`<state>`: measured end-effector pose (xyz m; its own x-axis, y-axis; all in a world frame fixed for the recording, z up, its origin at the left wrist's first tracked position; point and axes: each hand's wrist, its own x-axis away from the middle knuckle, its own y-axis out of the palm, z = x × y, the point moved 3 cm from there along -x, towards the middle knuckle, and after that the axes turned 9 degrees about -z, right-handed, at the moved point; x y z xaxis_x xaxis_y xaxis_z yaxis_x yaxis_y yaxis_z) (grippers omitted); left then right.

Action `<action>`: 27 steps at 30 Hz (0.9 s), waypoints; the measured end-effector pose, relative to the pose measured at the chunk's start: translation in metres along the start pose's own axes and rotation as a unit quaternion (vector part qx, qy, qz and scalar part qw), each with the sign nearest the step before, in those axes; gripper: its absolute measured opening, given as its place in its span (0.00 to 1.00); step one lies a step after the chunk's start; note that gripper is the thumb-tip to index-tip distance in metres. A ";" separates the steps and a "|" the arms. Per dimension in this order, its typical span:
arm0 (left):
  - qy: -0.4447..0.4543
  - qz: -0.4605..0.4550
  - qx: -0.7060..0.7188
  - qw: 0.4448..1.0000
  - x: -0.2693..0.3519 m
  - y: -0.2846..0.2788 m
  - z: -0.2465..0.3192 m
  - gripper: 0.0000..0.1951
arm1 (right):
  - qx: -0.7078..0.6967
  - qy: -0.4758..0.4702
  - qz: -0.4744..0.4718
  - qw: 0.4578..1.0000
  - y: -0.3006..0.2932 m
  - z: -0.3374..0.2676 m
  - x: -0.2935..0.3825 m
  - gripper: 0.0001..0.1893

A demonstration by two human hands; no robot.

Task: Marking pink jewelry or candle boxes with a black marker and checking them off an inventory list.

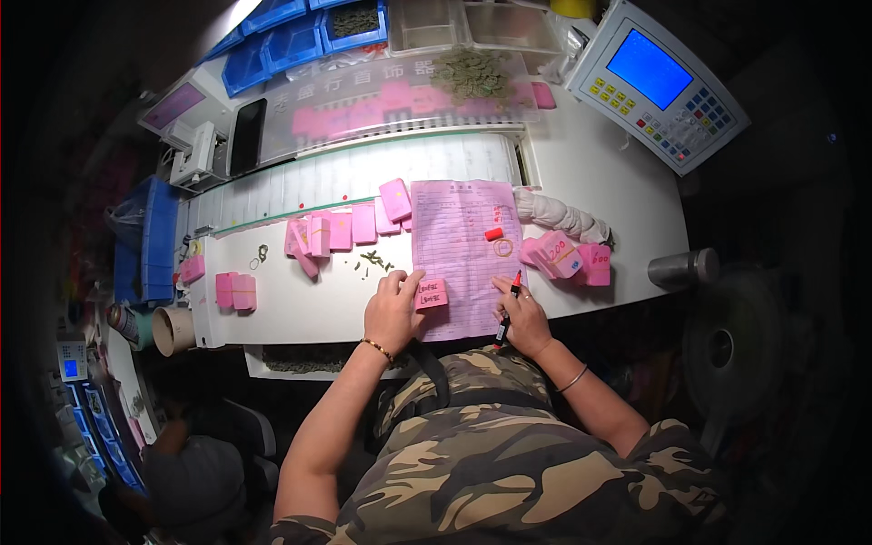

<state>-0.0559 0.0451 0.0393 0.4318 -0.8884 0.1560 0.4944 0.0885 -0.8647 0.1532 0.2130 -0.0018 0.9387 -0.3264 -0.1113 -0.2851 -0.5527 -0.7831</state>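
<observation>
A ruled pink paper form (453, 252) bearing writing lies at the table's front edge. My left hand (394, 306) touches the left side of a small pink block with handwriting (431, 293), which rests on the form; whether the fingers grip it is unclear. My right hand (523, 317) holds an uncapped red marker (505, 320), tip pointing up and away from me, with fingertips at the form's right side. A red marker cap (494, 234) and a rubber band (503, 247) lie on the form. To the right are banded pink blocks with handwritten numbers (560, 255).
Pink blocks (340, 231) line a white tray (368, 167) behind, near small green pieces (375, 259). A rolled white cloth (562, 216), a metal cylinder (683, 267) and a control panel (659, 85) are at right. Blue bins (293, 44) stand behind. Another person (194, 477) sits at lower left.
</observation>
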 end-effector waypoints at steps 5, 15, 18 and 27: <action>0.035 0.027 0.089 0.995 -0.005 0.012 -0.012 0.30 | 0.002 0.003 -0.004 1.000 0.000 -0.001 -0.001 0.13; -0.039 -0.192 0.497 0.845 -0.020 0.012 -0.037 0.29 | -0.011 0.007 0.003 1.000 0.000 0.000 -0.001 0.13; -0.100 -0.242 0.697 0.667 -0.017 -0.004 -0.028 0.35 | -0.010 0.005 0.004 1.000 0.000 0.000 -0.001 0.14; -0.073 -0.180 0.820 0.538 -0.012 -0.008 0.007 0.45 | -0.001 -0.002 -0.003 1.000 0.001 0.000 -0.001 0.15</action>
<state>-0.0598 0.0587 0.0478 0.0813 -0.9469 0.3112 0.5147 0.3073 0.8004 0.1519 0.2129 -0.0020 0.9411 -0.3198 -0.1101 -0.2804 -0.5556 -0.7827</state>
